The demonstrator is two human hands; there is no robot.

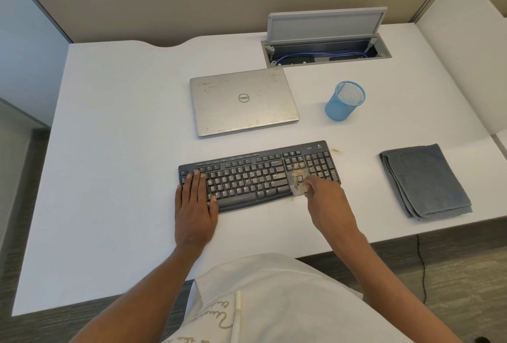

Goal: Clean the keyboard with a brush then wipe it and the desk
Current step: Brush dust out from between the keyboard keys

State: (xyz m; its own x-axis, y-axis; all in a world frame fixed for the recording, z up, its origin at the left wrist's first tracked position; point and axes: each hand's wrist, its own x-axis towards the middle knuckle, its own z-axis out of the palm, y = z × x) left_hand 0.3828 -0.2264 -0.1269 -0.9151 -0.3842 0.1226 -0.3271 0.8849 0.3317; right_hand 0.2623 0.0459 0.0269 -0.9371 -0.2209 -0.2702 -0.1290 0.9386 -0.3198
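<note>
"Judging from the keyboard [255, 175] at the centre of the frame, how far along was the job?"

"Early, I'd say. Tan crumbs [299, 168] lay thick over its right-hand keys, with a few more specks [337, 151] on the desk [115, 150] just off its upper right corner. The grey cloth [425, 182] sat folded at the right of the frame, so the wiping looked not yet begun."

"And the hands?"

"The left hand [195, 205] was flat, fingers straight and close together, pressing the keyboard's left end. The right hand [327, 200] gripped the brush [298, 188], its tip at the keyboard's lower right edge below the crumbs."

"Anything you couldn't make out?"

"The brush was a pale blur. Its handle was hidden under the hand, so how the fingers held it I couldn't tell."
</note>
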